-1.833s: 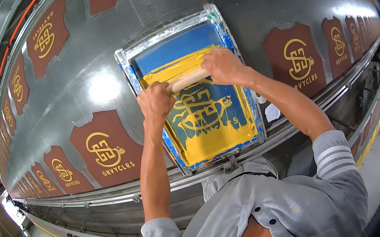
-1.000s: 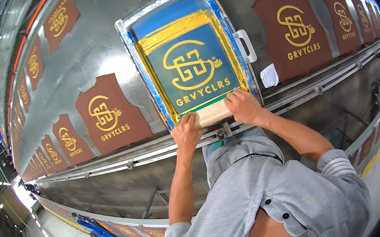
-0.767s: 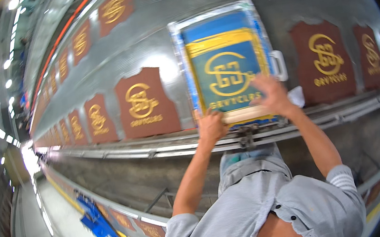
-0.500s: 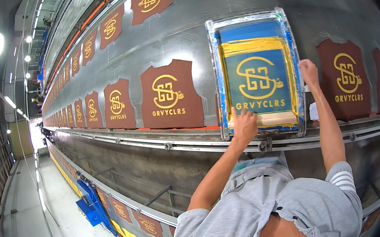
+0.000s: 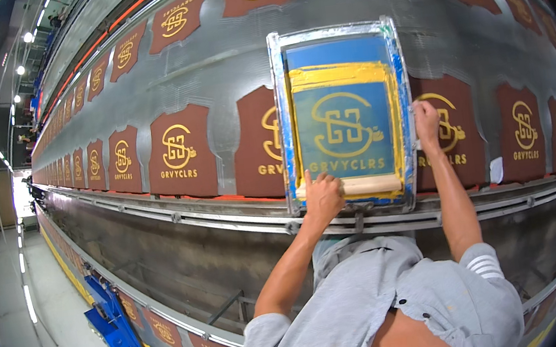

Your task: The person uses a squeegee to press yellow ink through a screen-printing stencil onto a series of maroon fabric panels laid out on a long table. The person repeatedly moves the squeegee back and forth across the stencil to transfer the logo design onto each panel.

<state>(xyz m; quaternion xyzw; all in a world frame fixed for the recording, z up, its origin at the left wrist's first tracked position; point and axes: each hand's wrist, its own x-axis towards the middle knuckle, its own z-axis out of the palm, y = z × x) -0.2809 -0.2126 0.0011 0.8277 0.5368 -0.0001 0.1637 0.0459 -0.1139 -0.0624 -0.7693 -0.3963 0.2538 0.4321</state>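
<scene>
Metal, silvery and smeared with blue, makes the upright rectangular screen frame (image 5: 284,125) just right of the picture's middle, its blue mesh crossed by a thick yellow band of ink. Inside its lower end lies a pale, straight wooden bar (image 5: 374,184). The bare left hand (image 5: 324,196) covers the bar near its left end, back of the hand upward, fingers bent over the wood and slightly parted, one reaching toward the top of the picture; whether they close around the bar or only rest on it I cannot tell. Most of the bar runs out to the right of those fingers. At the frame's right side, the bare right hand (image 5: 427,121) has its fingers curled together against the rail, gripping that edge, their tips hidden. The frame's long axis runs up and down the picture, one short side toward the person; the bar's runs left to right, nearly level, parallel to that side. The frame overlaps a brown shirt-shaped fabric panel (image 5: 251,142) on its left and a similar brown panel with a yellow emblem (image 5: 465,152) on its right. Around them spreads a grey table surface (image 5: 220,77), bordered below by a long metal rail (image 5: 242,222).
</scene>
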